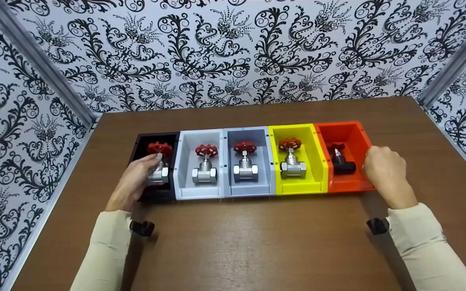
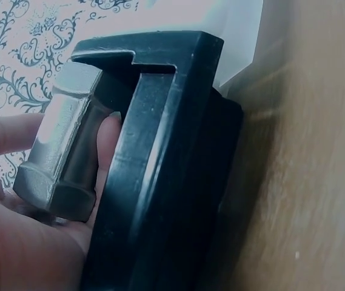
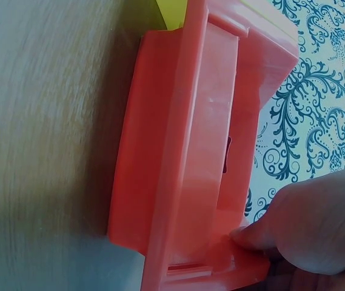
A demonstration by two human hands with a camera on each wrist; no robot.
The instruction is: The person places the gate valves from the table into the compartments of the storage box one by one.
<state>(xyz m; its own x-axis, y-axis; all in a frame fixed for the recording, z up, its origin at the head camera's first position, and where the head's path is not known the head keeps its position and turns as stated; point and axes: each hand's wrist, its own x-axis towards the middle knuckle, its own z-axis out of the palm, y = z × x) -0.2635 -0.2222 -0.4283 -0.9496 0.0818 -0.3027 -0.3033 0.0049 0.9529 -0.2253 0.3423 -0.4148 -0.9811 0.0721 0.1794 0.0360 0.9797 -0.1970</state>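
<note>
My left hand (image 1: 135, 178) reaches into the black bin (image 2: 154, 139) at the row's left end. It grips a metal gate valve (image 1: 159, 176) with a red handwheel; in the left wrist view the valve's body (image 2: 69, 133) lies between the fingers, close to the bin's front wall. At the other end, my right hand (image 1: 386, 171) pinches the side wall of the orange-red bin (image 1: 348, 135), thumb inside, as the right wrist view shows. A darker valve (image 1: 343, 165) with a black body sits in that bin.
Between these stand a white bin (image 1: 188, 135), a grey bin (image 1: 247, 132) and a yellow bin (image 1: 291, 130), joined side by side. Each holds a silver valve with a red or orange handwheel. The brown table (image 1: 257, 242) meets patterned walls (image 1: 233, 52) behind and beside.
</note>
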